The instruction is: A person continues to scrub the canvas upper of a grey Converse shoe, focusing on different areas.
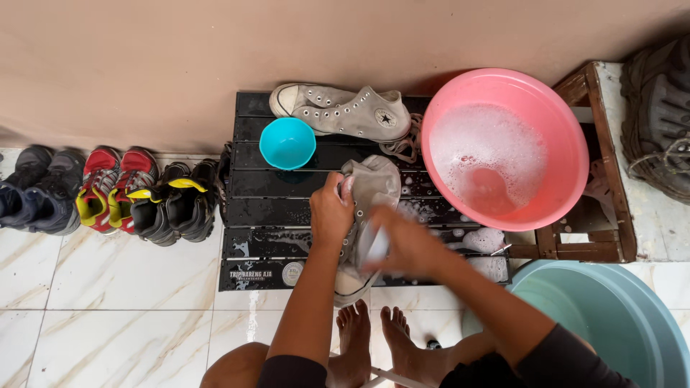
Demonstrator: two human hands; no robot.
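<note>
Gripping a grey shoe (370, 188), both hands' fingers closed, beside suds-filled pink basin (568, 129).

A shoe (363, 215) lay on the slatted mat (266, 215), with a small bowl (287, 142) and second shoe (341, 111) behind it (nearer the wall); the basin (568, 144) stood right, the shoe row (108, 190) left.

Wet canvas shoe (370, 188), glossy plastic basin (568, 129).
</note>
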